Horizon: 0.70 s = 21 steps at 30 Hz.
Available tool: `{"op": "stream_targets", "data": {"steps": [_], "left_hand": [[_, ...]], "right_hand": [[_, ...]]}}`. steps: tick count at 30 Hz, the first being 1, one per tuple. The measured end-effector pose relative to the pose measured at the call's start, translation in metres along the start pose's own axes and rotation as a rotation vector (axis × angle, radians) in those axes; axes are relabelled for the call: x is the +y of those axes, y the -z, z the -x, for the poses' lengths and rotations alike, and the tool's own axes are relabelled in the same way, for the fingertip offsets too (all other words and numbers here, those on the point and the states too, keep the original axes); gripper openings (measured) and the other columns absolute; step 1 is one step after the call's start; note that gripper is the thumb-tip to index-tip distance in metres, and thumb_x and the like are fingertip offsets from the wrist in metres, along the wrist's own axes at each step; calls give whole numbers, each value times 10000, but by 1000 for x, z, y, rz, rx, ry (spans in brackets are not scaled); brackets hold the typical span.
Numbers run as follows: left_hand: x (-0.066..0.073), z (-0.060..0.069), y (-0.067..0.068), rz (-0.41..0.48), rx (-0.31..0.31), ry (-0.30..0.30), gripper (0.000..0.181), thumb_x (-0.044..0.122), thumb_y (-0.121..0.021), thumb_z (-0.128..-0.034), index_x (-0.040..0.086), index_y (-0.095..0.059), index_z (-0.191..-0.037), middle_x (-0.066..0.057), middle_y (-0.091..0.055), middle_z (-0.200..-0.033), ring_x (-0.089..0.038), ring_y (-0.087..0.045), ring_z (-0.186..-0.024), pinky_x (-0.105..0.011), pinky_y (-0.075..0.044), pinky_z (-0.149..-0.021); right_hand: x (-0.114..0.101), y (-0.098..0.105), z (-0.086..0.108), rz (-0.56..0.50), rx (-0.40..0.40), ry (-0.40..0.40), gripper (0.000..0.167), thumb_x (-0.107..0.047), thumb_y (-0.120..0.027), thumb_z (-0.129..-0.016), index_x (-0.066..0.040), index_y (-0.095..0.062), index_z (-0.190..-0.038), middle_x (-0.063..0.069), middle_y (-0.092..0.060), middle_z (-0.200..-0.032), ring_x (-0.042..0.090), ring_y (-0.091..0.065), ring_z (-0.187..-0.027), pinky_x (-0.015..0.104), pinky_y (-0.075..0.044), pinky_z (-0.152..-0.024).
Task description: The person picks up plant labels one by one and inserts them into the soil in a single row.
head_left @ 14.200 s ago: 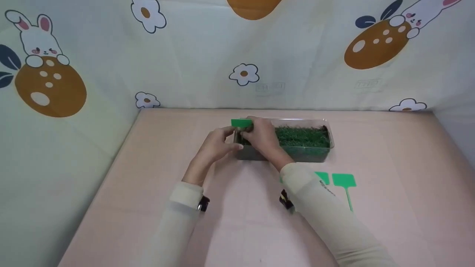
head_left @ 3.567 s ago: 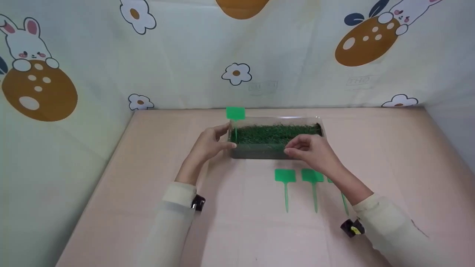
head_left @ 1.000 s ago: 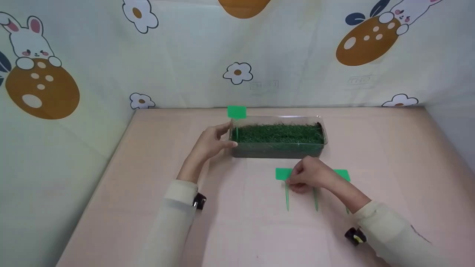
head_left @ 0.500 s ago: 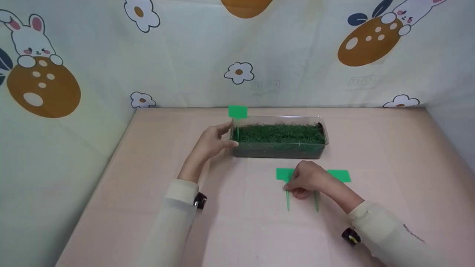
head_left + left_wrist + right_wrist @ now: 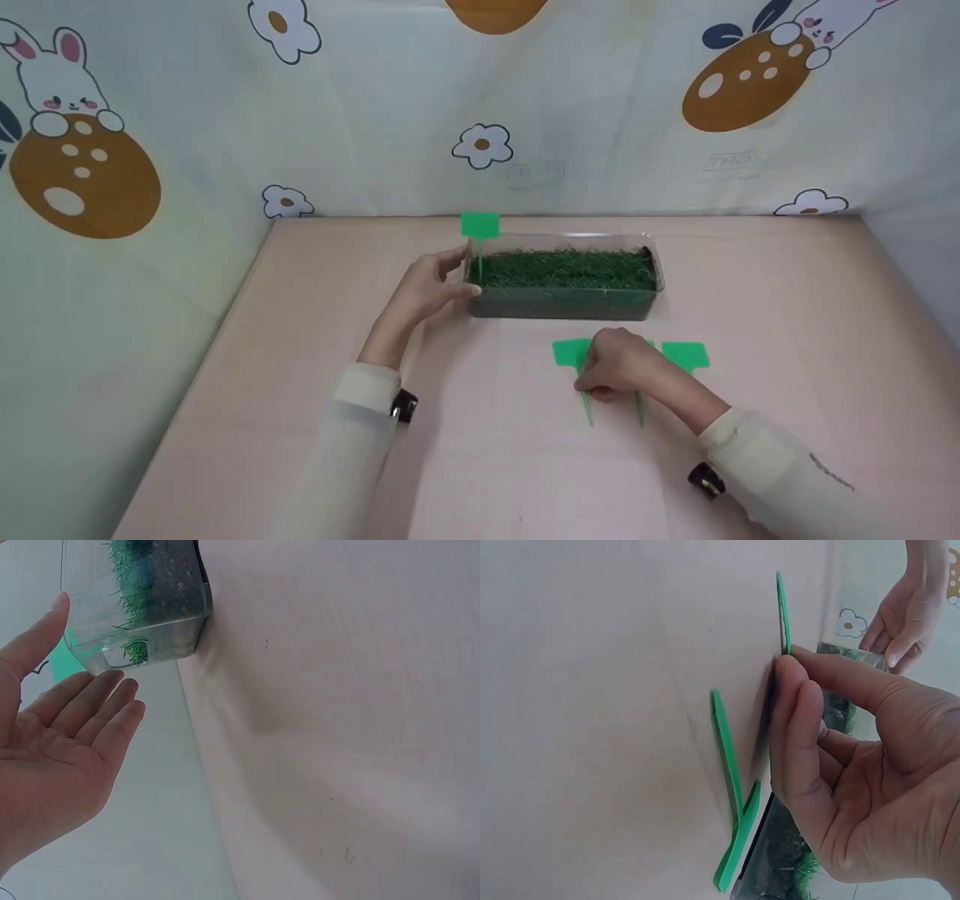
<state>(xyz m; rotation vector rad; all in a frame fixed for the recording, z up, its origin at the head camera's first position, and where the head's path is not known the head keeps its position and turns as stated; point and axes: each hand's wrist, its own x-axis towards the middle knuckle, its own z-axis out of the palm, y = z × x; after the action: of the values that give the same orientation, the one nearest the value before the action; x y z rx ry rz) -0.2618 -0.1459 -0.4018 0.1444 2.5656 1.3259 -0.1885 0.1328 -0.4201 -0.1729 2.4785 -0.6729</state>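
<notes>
A clear box [image 5: 562, 306] holding green turf [image 5: 566, 270] stands near the table's back edge. One green tag [image 5: 480, 225] stands upright inside its left end. The left hand [image 5: 424, 294] rests at the box's left end, thumb and fingers extended; the left wrist view shows the palm [image 5: 64, 757] beside the box end [image 5: 135, 652]. In front of the box, the right hand [image 5: 622, 367] pinches the stem of the leftmost loose tag [image 5: 570, 352], seen also between thumb and fingers in the right wrist view [image 5: 784, 615]. The middle tag [image 5: 735, 817] is partly covered by that hand in the head view.
A third loose tag [image 5: 685, 355] lies to the right of the right hand, its stem partly behind the forearm. The pink table [image 5: 495, 450] meets a patterned cloth wall [image 5: 375, 150] at the back. A dark wrist device [image 5: 706, 481] sits under the right sleeve.
From near the box, the right hand has come down to the leftmost loose tag and pinched its stem. That tag has tilted slightly. The left hand stays at the box's left end.
</notes>
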Motion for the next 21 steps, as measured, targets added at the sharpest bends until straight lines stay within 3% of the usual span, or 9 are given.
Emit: {"op": "stream_targets", "data": {"steps": [5,12,16,21], "left_hand": [[-1,0,0,0,0,-6,713,187,-743,-901,188,-407,-1529,-54,-422,-1580,-344,-394,-1458,-451,-383,-1188],[-1,0,-1,9,4,-5,705,184,-739,-904,184,-409,-1527,-58,-424,-1579,-339,-394,-1460,-439,-380,-1192],[0,0,-1,0,7,3,707,193,-739,-904,190,-408,-1528,-60,-419,-1582,-349,-395,-1457,-449,-382,-1189],[-1,0,-1,16,5,5,712,182,-740,-902,190,-405,-1529,-59,-411,-1586,-342,-389,-1462,-445,-377,-1194]], "right_hand": [[1,-2,3,-2,15,47,445,-181,-772,-846,-156,-513,-485,-66,-447,-440,83,-396,-430,192,-332,-502],[2,-2,4,-50,42,70,188,-104,-717,-832,-112,-651,-656,-31,-591,-569,94,-491,-510,207,-388,-527],[5,-1,3,-144,13,116,76,-84,-723,-850,-67,-668,-801,3,-641,-644,94,-573,-550,216,-468,-560],[8,2,3,-298,-63,148,92,-59,-729,-867,-15,-659,-909,23,-684,-680,96,-642,-588,236,-549,-610]]}}
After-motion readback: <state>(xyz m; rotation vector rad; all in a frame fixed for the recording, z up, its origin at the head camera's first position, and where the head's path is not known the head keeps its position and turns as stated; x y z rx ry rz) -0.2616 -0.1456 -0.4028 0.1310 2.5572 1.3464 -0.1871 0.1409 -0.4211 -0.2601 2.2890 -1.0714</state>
